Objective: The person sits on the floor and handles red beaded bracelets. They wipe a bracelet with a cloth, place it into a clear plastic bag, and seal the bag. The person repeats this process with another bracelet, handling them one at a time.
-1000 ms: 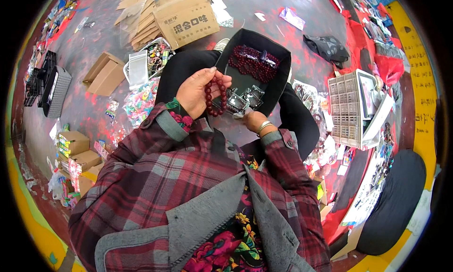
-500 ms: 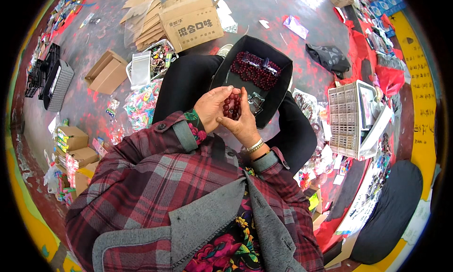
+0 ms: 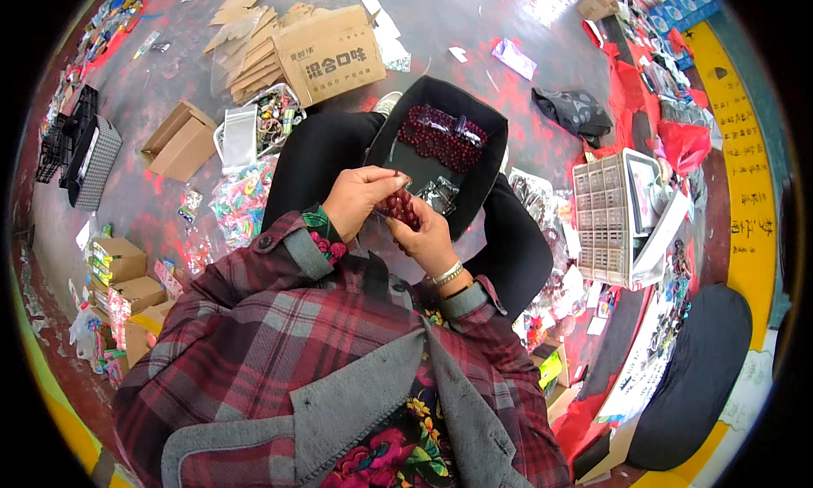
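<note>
Dark red bead bracelets (image 3: 400, 207) are bunched in my right hand (image 3: 430, 241), its fingers closed round them. My left hand (image 3: 356, 202) is just beside, thumb and forefinger pinched together at the upper end of the beads. A small shiny bit shows at those fingertips, too small to name. Past my hands, a black open box (image 3: 496, 162) stands between my legs. Inside it, a heap of dark red beads (image 3: 440, 138) lies at the far end, partly under clear plastic. Several clear shiny packets (image 3: 440, 195) lie at its near right side.
On the left are a white basket (image 3: 240, 139) of small goods, an open cardboard box (image 3: 181, 141) and colourful packets (image 3: 243, 198). Flattened cartons and a brown carton (image 3: 330, 56) lie beyond. A beige plastic crate (image 3: 603, 219) and a black bag (image 3: 572, 114) are on the right.
The bead bracelets have tilted and sunk lower into my right hand, which has closed more round them. My left fingertips are now pinched at their upper end. The whole view has shifted slightly.
</note>
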### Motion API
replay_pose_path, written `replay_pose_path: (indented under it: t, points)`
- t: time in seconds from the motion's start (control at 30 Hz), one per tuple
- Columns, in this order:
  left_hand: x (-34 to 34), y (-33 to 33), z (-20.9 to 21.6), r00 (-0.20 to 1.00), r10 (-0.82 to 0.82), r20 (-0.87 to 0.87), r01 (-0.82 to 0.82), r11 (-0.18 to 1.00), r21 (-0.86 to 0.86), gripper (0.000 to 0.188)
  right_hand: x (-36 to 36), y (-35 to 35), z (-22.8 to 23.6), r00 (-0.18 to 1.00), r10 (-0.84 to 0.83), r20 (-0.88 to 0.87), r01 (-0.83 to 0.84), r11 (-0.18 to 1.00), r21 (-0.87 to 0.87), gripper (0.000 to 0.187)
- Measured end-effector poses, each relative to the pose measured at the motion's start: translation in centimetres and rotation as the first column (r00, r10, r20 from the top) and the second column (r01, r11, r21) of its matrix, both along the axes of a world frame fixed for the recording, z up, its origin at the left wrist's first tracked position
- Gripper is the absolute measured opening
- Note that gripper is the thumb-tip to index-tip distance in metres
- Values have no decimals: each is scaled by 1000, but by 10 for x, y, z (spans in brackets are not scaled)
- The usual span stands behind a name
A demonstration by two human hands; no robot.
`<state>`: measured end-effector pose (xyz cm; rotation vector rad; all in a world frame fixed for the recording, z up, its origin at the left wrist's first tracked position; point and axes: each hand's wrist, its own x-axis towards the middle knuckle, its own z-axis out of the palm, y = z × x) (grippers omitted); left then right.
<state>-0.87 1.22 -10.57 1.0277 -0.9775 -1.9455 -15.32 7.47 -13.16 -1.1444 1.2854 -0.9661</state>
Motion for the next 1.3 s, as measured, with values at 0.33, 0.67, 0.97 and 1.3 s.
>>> replay_pose_path:
  t: [0.33,0.67,0.97,1.3]
  points:
    - [8,-6,0,980,-189,66,190,982,-15,19,-9,4,13,883,-35,468,-80,971,224,26]
    - [7,-6,3,976,-209,59,214,972,-100,17,-23,6,3,828,-72,556,-103,956,276,29]
    - [6,-3,15,987,-145,-68,148,988,40,11,-14,4,24,922,43,385,-87,991,98,56]
    - [1,3,26,966,-146,-214,182,970,162,11,-12,5,28,998,2,-59,0,1000,31,43]
